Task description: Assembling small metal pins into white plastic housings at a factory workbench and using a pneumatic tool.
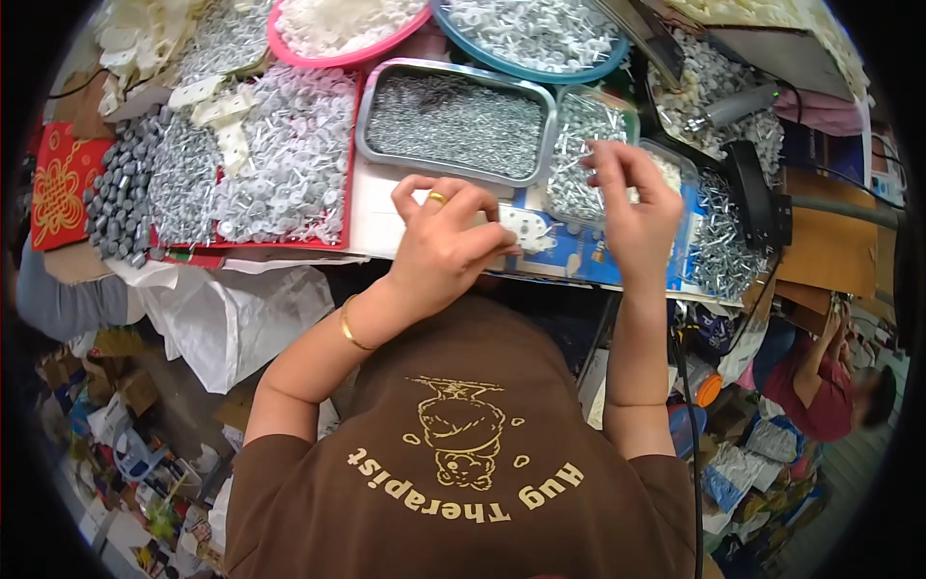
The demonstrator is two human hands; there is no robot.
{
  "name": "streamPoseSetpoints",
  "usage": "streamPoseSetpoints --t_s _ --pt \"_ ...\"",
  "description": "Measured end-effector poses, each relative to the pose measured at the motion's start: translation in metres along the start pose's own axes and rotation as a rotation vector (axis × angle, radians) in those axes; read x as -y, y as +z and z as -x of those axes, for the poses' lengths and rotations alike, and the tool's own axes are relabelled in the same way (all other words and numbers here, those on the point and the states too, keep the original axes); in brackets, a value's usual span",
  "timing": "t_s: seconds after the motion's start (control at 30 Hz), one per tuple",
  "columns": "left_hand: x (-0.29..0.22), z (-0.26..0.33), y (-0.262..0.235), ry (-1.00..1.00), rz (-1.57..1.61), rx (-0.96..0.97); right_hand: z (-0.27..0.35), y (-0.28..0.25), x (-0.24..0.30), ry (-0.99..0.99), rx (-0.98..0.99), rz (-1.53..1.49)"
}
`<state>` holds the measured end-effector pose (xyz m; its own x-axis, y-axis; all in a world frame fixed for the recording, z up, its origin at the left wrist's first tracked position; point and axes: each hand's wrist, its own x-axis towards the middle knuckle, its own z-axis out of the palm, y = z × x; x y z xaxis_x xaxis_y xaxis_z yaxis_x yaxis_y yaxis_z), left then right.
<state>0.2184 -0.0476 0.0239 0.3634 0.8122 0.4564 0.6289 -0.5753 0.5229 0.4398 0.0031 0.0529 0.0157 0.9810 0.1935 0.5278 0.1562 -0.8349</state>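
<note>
My left hand (pixel 449 236), with a ring and a gold bangle, is bent over the front of the table. Its thumb and curled fingers close on the left end of a white plastic piece with holes (pixel 531 232), and the fingers hide part of it. My right hand (pixel 637 198) is raised over a small clear tray of silvery screws (pixel 577 183). Its fingers are drawn together, and anything small between the tips is too fine to make out. Beyond my hands stands a metal tray (pixel 362 135) filled with tiny metal pins (pixel 458 124).
A red tray (pixel 352 183) at left holds white-headed fasteners, beside grey cylinders (pixel 125 183). Pink (pixel 347 60) and teal (pixel 540 77) basins stand behind. At right lie loose screws (pixel 719 241), a grey handheld tool (pixel 738 108) and cables. Another person (pixel 820 386) is at far right.
</note>
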Motion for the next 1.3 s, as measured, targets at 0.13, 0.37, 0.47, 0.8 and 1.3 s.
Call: streamPoseSetpoints --t_s 0.13,0.37,0.47,0.8,1.3 --pt "-0.003 0.007 -0.007 0.064 -0.055 0.023 -0.048 -0.052 -0.018 0.118 -0.347 0.035" --pt "0.054 -0.044 -0.027 -0.029 -0.283 -0.096 -0.13 -0.121 -0.123 0.206 -0.578 1.034" --pt "0.083 -0.045 -0.004 -0.027 -0.303 0.038 -0.163 -0.126 -0.138 0.403 -0.454 1.163" --pt "0.081 -0.041 -0.002 -0.138 -0.154 -0.011 -0.128 -0.107 -0.139 -0.048 -0.618 0.24" --pt "0.091 -0.029 -0.003 -0.173 -0.125 -0.084 -0.019 -0.044 0.052 -0.202 -0.089 -0.912"
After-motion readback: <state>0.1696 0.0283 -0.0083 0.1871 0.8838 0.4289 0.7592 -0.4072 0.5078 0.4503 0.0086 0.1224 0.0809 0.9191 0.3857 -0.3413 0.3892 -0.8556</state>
